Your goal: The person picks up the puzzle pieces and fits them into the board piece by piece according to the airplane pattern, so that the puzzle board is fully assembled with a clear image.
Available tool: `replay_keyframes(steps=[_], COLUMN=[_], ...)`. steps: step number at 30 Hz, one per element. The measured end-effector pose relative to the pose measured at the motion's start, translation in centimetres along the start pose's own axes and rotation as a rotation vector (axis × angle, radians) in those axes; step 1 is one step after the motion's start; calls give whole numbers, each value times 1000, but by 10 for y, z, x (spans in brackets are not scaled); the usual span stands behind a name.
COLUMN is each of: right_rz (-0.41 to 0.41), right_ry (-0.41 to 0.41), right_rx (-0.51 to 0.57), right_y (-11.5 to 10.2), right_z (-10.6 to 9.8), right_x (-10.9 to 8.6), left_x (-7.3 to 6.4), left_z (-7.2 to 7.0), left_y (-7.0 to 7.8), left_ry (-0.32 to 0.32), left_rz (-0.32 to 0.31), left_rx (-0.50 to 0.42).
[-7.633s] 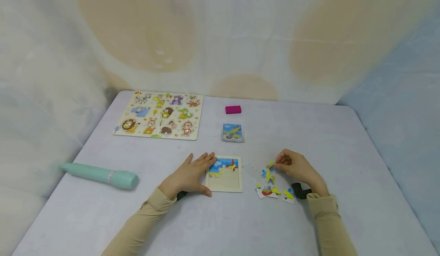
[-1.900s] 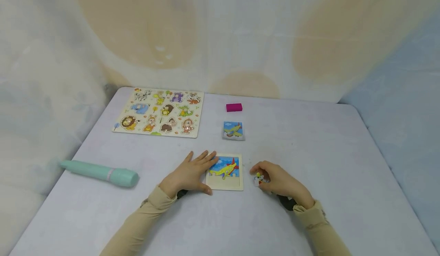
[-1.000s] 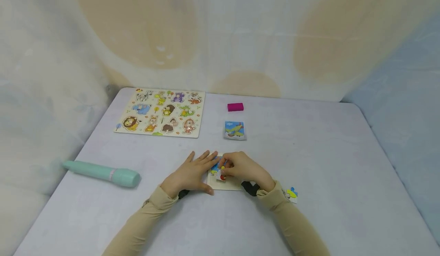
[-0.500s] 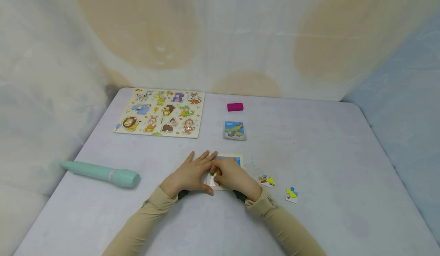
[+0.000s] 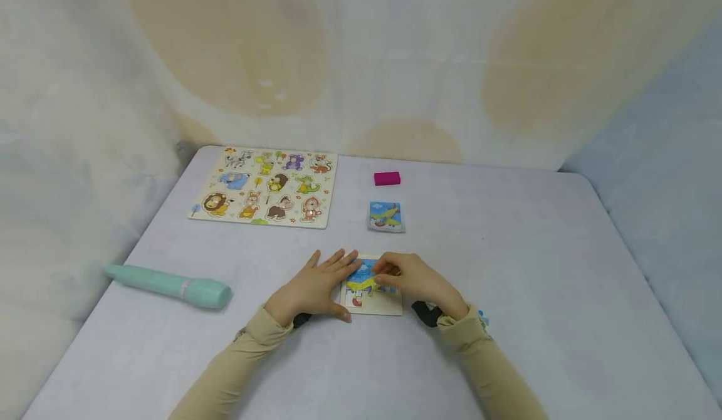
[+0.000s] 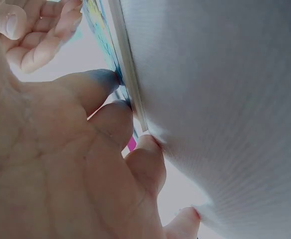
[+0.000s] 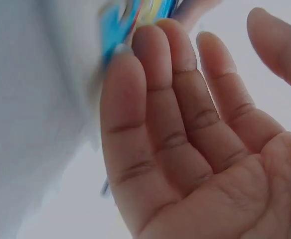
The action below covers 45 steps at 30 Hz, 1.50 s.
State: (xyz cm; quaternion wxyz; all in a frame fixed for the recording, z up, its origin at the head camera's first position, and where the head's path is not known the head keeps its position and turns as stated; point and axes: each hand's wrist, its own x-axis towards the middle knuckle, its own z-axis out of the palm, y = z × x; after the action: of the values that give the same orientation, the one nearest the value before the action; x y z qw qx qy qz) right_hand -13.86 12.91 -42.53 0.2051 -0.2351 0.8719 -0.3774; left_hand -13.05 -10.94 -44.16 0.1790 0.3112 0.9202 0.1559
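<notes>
On the table lies a jigsaw tray (image 5: 383, 311) with a pale wooden rim, its upper part filled with a blue-sky and yellow-aeroplane picture. A white puzzle piece (image 5: 354, 299) with red on it sits in its lower left corner. My left hand (image 5: 310, 291) is spread, fingertips resting on the tray's left edge; the left wrist view shows these fingers (image 6: 108, 119) against the rim. My right hand (image 5: 420, 277) hovers over the tray's right side, fingers loosely bent, with nothing visible between thumb and fingers (image 7: 158, 84) in the right wrist view. A loose puzzle piece (image 5: 483, 316) peeks out beside the right sleeve.
Behind the tray lie a small aeroplane picture card (image 5: 386, 216) and a magenta block (image 5: 387, 178). An animal puzzle board (image 5: 262, 188) is at the back left. A mint-green pen-shaped object (image 5: 169, 285) lies to the left.
My right hand carried a puzzle piece from the right into the tray's lower left corner, let it go and drew back rightwards. Earlier, more pieces filled the picture. The left hand stayed put.
</notes>
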Motion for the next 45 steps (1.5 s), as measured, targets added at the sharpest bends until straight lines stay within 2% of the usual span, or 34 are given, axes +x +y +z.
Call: replay_keyframes(steps=[4,10,12,17,23,32,39,45], right_rz=[42,146,140,65,47,45,48,33], right_ry=[34,81,71,26,49,56,116,118], right_rx=[1,1,22,89,21,-81,-91,-78], right_y=[10,31,40,64,77,71,72,75], right_z=[-11,-25,-29,-39,-42,-31,-28,-29], right_x=[-12,-31,-39,-64,-85,-83,-79,-78], left_x=[1,1,1,0,0,1,1,0], left_z=[2,3,3,2,1,1,0,0], left_y=[-1,-1,-1,0,-1,-1,0,0], left_ry=[-6,-8,-7,-8,-5,-9,-11,-10], left_rz=[-5,-3,0,5,5,-6,-12,-10], left_rx=[-2,4,7,9,10,-2,-5,-1])
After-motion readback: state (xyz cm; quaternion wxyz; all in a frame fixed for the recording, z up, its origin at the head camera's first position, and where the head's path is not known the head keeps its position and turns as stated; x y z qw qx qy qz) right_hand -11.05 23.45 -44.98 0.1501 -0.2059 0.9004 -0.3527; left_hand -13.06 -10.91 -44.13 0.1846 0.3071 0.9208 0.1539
